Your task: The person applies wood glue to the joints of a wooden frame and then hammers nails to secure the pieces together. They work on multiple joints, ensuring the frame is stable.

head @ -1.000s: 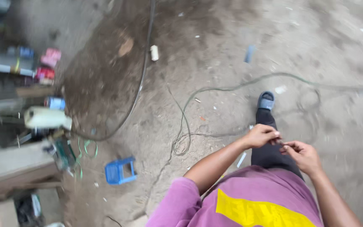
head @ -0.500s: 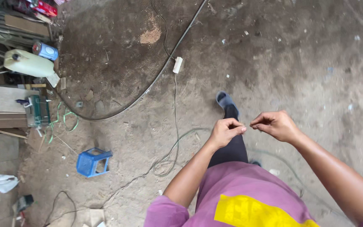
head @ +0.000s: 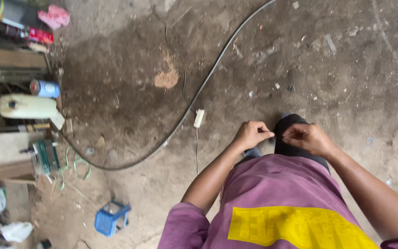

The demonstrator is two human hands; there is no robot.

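My left hand (head: 252,134) and my right hand (head: 307,138) are held close together in front of my purple shirt (head: 277,198). The fingertips of both are pinched on a small thin item, too small to make out. The two hands are a few centimetres apart, above my dark trouser leg (head: 291,125). A white plug block (head: 199,118) with a thin white wire lies on the dirt floor just left of my left hand.
A black cable (head: 208,78) curves across the dirt floor. At the left lie a cream plastic jug (head: 28,106), a blue can (head: 44,87), a green tool (head: 44,157), wooden boards (head: 5,159) and a pink cloth (head: 54,16). A small blue stool (head: 111,217) stands lower left.
My hands were spread apart half a second ago and have come back close together. The view has shifted, so the floor clutter sits further left and the cable nearer.
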